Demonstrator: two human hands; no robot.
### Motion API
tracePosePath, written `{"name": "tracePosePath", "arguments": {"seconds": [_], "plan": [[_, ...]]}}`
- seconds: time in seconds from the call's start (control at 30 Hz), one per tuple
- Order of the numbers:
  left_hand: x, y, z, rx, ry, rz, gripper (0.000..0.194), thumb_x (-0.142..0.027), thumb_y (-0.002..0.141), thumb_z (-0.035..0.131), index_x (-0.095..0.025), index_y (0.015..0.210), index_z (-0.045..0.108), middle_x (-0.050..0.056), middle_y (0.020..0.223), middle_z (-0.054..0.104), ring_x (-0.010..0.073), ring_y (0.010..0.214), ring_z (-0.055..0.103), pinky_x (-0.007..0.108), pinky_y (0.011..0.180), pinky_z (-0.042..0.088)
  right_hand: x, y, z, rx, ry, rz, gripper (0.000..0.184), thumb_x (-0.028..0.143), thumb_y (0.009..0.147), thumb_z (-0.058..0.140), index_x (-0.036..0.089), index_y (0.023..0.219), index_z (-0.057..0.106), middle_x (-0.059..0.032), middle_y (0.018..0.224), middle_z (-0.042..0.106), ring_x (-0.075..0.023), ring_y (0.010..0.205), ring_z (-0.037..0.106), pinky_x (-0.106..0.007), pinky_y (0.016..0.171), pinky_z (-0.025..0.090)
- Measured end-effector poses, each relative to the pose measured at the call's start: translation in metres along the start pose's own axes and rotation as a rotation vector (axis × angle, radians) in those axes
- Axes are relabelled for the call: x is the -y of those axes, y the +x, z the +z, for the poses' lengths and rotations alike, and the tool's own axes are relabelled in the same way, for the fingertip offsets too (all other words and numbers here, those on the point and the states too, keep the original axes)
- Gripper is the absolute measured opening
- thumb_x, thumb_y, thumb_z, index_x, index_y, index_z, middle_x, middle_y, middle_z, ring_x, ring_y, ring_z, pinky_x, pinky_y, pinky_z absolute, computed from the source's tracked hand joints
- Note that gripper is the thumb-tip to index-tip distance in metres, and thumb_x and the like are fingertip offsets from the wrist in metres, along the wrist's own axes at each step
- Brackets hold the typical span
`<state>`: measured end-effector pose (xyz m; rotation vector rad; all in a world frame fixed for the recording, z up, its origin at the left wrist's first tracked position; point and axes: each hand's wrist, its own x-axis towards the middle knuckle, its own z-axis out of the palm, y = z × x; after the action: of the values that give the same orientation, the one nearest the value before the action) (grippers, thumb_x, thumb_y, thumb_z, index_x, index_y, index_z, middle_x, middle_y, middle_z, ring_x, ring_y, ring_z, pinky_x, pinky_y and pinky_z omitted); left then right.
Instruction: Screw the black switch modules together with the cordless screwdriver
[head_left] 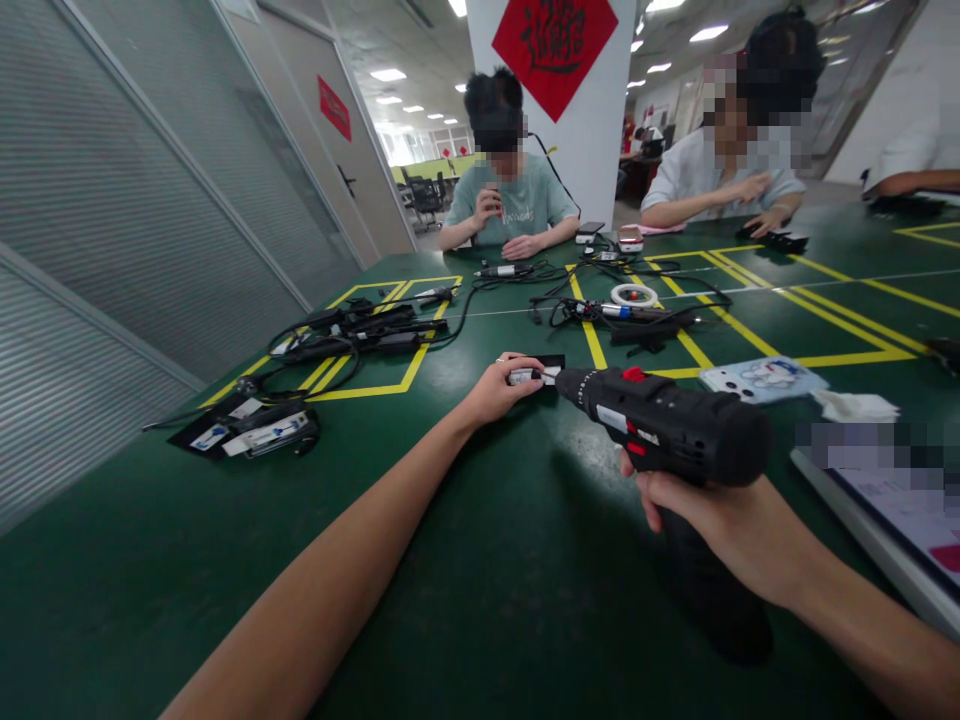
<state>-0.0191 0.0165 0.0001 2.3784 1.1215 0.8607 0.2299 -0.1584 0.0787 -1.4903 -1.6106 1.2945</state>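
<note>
My right hand (720, 525) is wrapped round the handle of a black cordless drill (667, 420) with red switches. The drill lies nearly level, its chuck pointing left toward my left hand (501, 390). Closed on the green table, that hand pins a small white-and-black cylindrical piece (523, 377) between its fingers. A flat black piece (553, 361) lies just behind the fingertips. The drill's tip overlaps the right end of the small piece in view; whether they touch I cannot tell.
Black cabled devices (375, 330) lie at left within yellow tape, with a black pouch (262, 425) nearer. More tools and a white tape roll (634, 295) lie ahead. A patterned card (763, 379), tissue (855, 406) and laptop-like device (892, 500) sit at right. Co-workers sit across the table.
</note>
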Motion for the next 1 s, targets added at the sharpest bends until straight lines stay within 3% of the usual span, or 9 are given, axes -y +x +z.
{"name": "tracePosePath", "arguments": {"seconds": [1.0], "plan": [[0.0001, 0.0008, -0.0016, 0.001, 0.007, 0.006, 0.028, -0.032, 0.086, 0.055, -0.016, 0.109, 0.058, 0.009, 0.117, 0.057, 0.0245, 0.108, 0.053, 0.049, 0.093, 0.043, 0.0036, -0.0018, 0.0004, -0.011, -0.030, 0.035, 0.019, 0.036, 0.080, 0.052, 0.021, 0.086, 0.060, 0.0013, 0.061, 0.060, -0.0162, 0.063, 0.058, -0.026, 0.055, 0.042]]}}
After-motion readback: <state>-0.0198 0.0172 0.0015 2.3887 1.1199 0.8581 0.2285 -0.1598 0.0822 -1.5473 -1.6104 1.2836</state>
